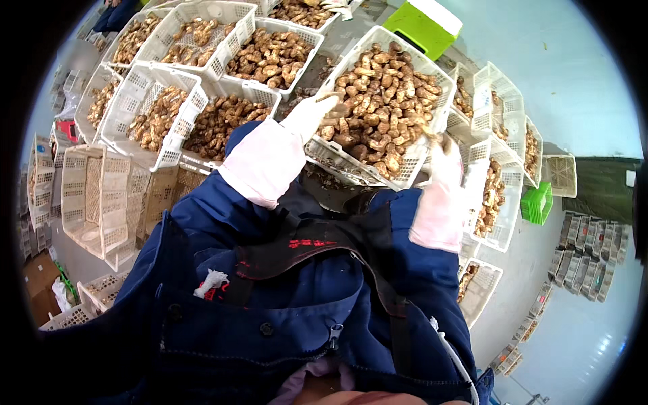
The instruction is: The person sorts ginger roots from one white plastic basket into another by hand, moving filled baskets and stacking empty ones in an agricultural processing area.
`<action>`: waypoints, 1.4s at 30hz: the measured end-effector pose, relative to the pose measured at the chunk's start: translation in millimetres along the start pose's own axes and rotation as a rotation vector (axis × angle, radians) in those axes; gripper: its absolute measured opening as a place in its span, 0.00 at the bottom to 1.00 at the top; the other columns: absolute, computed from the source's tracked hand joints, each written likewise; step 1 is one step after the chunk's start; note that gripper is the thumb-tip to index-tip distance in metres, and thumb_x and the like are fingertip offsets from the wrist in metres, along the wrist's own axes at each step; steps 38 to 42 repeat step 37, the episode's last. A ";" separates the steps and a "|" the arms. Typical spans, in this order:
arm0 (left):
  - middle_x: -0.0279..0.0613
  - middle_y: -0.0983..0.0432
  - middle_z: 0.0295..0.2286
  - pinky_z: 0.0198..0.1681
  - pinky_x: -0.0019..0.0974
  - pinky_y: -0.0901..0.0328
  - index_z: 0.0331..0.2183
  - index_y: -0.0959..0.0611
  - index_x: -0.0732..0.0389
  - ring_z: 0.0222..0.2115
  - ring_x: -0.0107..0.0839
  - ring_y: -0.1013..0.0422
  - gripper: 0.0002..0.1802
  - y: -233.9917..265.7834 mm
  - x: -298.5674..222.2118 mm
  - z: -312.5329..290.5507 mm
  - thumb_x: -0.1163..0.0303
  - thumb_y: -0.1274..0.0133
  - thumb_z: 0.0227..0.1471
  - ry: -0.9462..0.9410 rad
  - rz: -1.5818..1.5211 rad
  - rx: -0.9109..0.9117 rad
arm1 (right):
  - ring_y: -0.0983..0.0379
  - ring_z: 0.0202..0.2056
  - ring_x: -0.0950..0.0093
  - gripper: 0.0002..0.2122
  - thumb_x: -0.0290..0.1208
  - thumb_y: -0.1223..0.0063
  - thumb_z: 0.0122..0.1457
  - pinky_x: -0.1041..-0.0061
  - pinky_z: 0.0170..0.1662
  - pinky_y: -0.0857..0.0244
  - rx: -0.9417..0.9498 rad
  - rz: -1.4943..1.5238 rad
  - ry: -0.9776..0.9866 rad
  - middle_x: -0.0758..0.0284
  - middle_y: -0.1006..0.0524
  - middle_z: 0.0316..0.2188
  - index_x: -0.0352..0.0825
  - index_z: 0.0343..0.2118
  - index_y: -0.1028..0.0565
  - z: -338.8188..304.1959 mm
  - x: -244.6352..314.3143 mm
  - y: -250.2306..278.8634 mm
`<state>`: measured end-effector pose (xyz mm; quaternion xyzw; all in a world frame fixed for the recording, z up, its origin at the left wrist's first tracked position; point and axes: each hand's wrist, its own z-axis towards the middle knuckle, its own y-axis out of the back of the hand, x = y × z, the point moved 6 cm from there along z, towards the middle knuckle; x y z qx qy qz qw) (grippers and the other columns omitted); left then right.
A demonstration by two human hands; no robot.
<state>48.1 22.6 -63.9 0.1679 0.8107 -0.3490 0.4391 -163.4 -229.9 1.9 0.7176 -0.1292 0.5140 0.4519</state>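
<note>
A white plastic crate [442, 81] in front of me is heaped with brown, pale-stemmed mushrooms [385, 101]. My left hand [314, 115], in a whitish glove with a pale pink cuff, reaches over the crate's left side. Its fingers are closed on a greyish-brown mushroom [341, 110]. At the right side of the crate is my right hand [443, 162], gloved the same way and blurred by motion. Its fingers are bent round a brown mushroom [444, 142], partly hidden by them. My dark blue sleeves run up to both cuffs.
More white crates of mushrooms stand at the left [155, 121], behind [270, 57] and at the right [493, 196]. A lime-green box with a white lid [425, 27] is at the far side. A green crate [536, 202] stands right. Stacked pale crates [94, 196] are left.
</note>
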 end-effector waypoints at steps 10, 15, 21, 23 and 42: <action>0.43 0.26 0.46 0.50 0.37 0.36 0.55 0.29 0.60 0.46 0.33 0.30 0.24 -38.6 -4.4 -8.7 0.60 0.54 0.62 -0.053 0.007 0.104 | 0.27 0.44 0.70 0.26 0.30 0.44 0.58 0.73 0.50 0.33 -0.945 -0.682 -0.334 0.57 0.25 0.46 0.24 0.57 0.37 -226.0 -205.3 365.1; 0.44 0.27 0.48 0.47 0.33 0.34 0.55 0.30 0.64 0.46 0.32 0.29 0.25 -32.4 5.7 -44.0 0.58 0.55 0.63 -0.112 0.069 0.122 | 0.30 0.48 0.69 0.17 0.30 0.50 0.63 0.75 0.52 0.34 -0.587 0.417 -0.186 0.58 0.26 0.43 0.29 0.53 0.31 -180.1 -92.9 196.7; 0.42 0.26 0.47 0.51 0.32 0.36 0.56 0.30 0.62 0.45 0.29 0.30 0.26 -127.3 3.8 -103.3 0.57 0.54 0.63 -0.281 0.209 0.353 | 0.28 0.42 0.72 0.17 0.34 0.56 0.66 0.73 0.47 0.29 0.254 0.630 -0.087 0.60 0.27 0.45 0.28 0.52 0.32 -142.4 37.2 -39.6; 0.37 0.23 0.43 0.49 0.29 0.37 0.49 0.21 0.61 0.44 0.23 0.30 0.20 -119.0 -5.9 -109.9 0.57 0.55 0.63 -0.407 0.507 0.126 | 0.30 0.47 0.73 0.20 0.41 0.62 0.69 0.72 0.51 0.33 0.294 1.160 -0.118 0.64 0.29 0.50 0.33 0.56 0.34 -148.6 48.9 -103.4; 0.52 0.22 0.28 0.38 0.40 0.33 0.36 0.19 0.66 0.31 0.43 0.25 0.30 -20.4 -50.2 -62.7 0.45 0.55 0.59 -0.398 0.609 -0.388 | 0.38 0.55 0.71 0.34 0.47 0.50 0.57 0.73 0.58 0.42 0.496 0.309 0.245 0.63 0.38 0.59 0.33 0.62 0.43 -152.2 56.9 -95.3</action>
